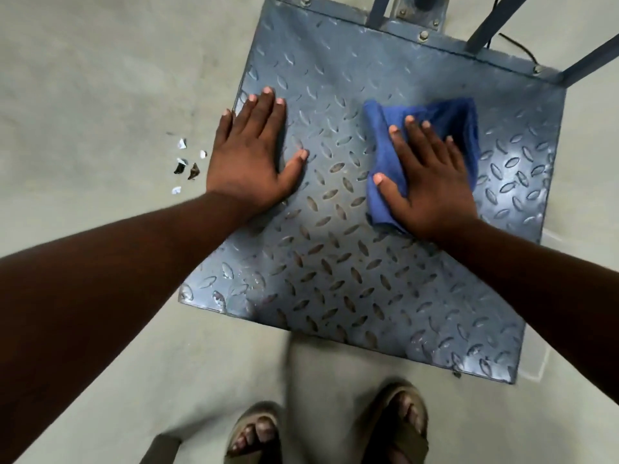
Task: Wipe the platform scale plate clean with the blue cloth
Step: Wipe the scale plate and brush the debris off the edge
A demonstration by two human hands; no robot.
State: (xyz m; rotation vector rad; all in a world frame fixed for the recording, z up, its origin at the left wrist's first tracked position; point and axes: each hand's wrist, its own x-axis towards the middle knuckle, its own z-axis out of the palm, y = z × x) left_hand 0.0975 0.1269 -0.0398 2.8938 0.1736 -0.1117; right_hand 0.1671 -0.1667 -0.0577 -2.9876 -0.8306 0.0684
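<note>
The floor (pixel 83 78) is smooth, pale grey-green and evenly lit. Small white and dark scraps (pixel 186 164) lie scattered on it. A black cable (pixel 517 45) lies farther off.

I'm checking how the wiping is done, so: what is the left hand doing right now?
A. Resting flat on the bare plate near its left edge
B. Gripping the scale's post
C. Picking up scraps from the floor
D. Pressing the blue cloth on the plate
A: the left hand lies flat with straight fingers on the bare plate, while the right hand presses the blue cloth.
</note>
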